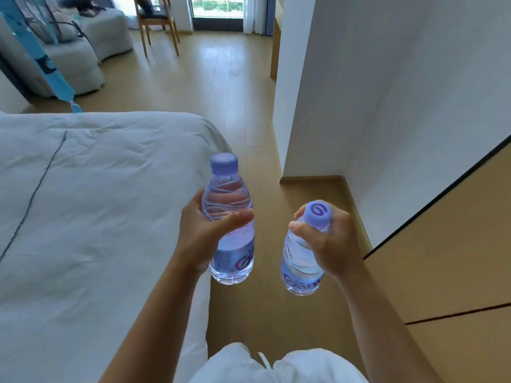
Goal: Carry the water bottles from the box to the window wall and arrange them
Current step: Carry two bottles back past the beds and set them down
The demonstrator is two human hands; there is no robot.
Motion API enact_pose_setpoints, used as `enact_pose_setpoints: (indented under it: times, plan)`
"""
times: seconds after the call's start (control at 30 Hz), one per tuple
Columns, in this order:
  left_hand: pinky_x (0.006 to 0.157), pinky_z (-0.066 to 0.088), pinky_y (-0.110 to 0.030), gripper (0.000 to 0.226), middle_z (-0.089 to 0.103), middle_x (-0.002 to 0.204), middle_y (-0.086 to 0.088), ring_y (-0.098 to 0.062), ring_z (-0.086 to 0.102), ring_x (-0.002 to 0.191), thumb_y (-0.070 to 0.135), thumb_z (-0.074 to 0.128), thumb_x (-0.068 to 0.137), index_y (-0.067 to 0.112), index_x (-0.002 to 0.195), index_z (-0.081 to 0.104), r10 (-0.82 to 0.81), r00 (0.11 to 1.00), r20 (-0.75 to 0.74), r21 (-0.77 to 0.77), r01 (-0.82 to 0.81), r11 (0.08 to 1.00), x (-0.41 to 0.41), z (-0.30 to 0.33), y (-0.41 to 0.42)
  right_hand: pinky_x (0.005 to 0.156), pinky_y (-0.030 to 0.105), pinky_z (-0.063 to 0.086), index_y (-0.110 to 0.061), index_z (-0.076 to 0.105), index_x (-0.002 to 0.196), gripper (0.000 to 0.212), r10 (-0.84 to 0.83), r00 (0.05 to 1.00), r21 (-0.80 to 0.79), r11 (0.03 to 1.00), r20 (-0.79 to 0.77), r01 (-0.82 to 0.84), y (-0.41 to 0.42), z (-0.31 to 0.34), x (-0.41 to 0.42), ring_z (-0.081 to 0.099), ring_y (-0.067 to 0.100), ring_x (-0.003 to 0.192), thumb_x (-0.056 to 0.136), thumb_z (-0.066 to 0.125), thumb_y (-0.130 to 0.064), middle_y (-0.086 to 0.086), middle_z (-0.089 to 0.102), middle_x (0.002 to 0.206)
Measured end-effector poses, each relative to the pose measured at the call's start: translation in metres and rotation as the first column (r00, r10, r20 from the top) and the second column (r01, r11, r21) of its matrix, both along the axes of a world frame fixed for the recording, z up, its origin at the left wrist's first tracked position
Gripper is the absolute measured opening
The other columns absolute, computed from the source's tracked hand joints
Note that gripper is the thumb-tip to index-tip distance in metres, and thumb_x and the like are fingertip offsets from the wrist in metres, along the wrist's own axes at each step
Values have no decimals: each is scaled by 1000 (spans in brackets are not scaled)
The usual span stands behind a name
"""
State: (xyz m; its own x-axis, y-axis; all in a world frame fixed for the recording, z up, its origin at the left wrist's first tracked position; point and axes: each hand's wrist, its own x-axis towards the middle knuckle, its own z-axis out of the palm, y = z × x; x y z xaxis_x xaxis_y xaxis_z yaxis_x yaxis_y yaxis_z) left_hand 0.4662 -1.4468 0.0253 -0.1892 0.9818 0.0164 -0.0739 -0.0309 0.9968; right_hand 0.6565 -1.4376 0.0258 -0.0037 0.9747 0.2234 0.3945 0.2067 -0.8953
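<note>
Your left hand (203,230) gripping one bottle (229,222) upright, your right hand (329,241) clutching another bottle's (301,261) neck, bed (96,203) at left

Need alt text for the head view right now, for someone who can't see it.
A person holds two purple-capped water bottles: the left hand grips the left bottle round its body, the right hand grips the right bottle near its cap. A white bed lies to the left, and wood floor runs ahead to a window.
</note>
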Motion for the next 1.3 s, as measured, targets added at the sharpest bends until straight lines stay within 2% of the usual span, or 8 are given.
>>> enact_pose_setpoints:
  times: [0.27,0.43,0.5,0.6,0.7,1.0,1.13,1.3]
  plan:
    - [64,54,-24,55,73,80,3,-17,71,76,39,79,39,22,89,66,1,999,-39,-27,-2,1000,-15,-13,143,58,22,47,-6,62,73,26,13,1000,-30,999,19,-13,142,-14,-13,58,21,67,64,60,-31,2,60,65]
    - [63,54,-20,55,73,80,9,-13,71,76,43,77,40,26,90,64,25,997,-70,-44,-28,999,-7,-21,254,56,14,46,-13,60,73,22,49,999,-45,998,9,-49,262,-24,-7,58,17,67,66,59,-34,-4,58,64]
    - [61,53,-17,50,72,79,12,-9,70,75,35,81,43,27,90,63,47,996,-71,-42,-50,998,0,-20,303,55,11,45,-12,60,73,24,81,996,-48,996,22,-80,316,-24,-3,58,17,64,66,59,-35,-2,58,64]
    - [61,52,-15,40,72,80,14,-4,69,75,24,77,53,28,90,62,88,994,-71,-37,-91,995,10,-13,374,56,22,45,-3,60,68,27,113,993,-34,993,20,-112,398,-18,4,58,28,65,64,60,-29,14,60,65]
    - [60,51,-13,43,72,79,14,-3,69,73,23,78,50,28,90,63,127,990,-59,-20,-128,992,15,-6,432,56,32,46,5,59,67,31,119,993,-9,993,1,-119,469,-15,8,56,38,65,63,60,-26,24,59,66]
    - [59,51,-13,37,70,76,17,0,68,71,21,74,55,29,89,60,187,982,-39,-45,-188,981,1,-18,572,52,15,42,2,61,68,27,116,993,-78,990,-7,-116,619,-29,0,58,30,62,63,61,-25,19,60,64]
    - [59,52,-16,51,72,77,11,-5,69,71,35,77,41,26,90,62,165,986,0,-47,-165,985,-20,-22,646,53,15,42,2,61,68,27,111,994,-93,990,7,-110,687,-37,-20,58,29,62,63,60,-25,17,61,64]
    - [61,53,-21,44,72,76,6,-12,70,71,36,77,41,26,82,67,122,992,30,-34,-121,992,-66,-22,768,53,16,40,2,59,67,27,72,997,-77,995,17,-70,796,-38,-65,55,29,63,62,60,-25,19,60,65]
